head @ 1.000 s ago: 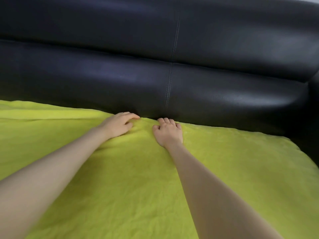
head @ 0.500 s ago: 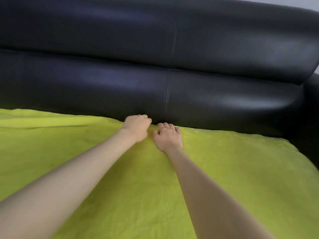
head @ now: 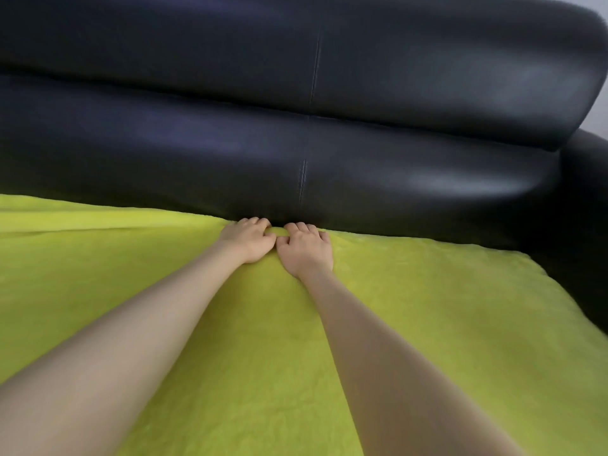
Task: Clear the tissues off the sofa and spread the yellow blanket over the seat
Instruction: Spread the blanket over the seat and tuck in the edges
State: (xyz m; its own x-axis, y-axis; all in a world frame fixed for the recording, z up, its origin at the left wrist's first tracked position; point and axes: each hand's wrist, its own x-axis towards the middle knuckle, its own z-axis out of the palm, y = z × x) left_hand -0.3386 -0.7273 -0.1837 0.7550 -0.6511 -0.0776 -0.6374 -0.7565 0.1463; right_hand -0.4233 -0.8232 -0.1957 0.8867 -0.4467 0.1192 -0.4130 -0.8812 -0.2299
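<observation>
The yellow blanket [head: 427, 324] lies spread across the seat of the black leather sofa [head: 394, 159], reaching back to the crease under the backrest. My left hand [head: 248, 240] and my right hand [head: 306, 251] sit side by side at that back edge, just below the backrest seam. Their thumbs touch. The fingers of both hands are curled over the blanket's edge, and a small ridge of fabric is bunched between them. The fingertips are hidden in the crease. No tissues are in view.
The sofa's right armrest [head: 589, 209] rises beside the blanket's right edge. A long fold [head: 82, 227] runs along the blanket at the back left. A strip of pale wall [head: 600, 4] shows at the top right.
My left hand has slid right along the back edge until it meets my right hand, and its fingers have curled. The right hand has stayed in place.
</observation>
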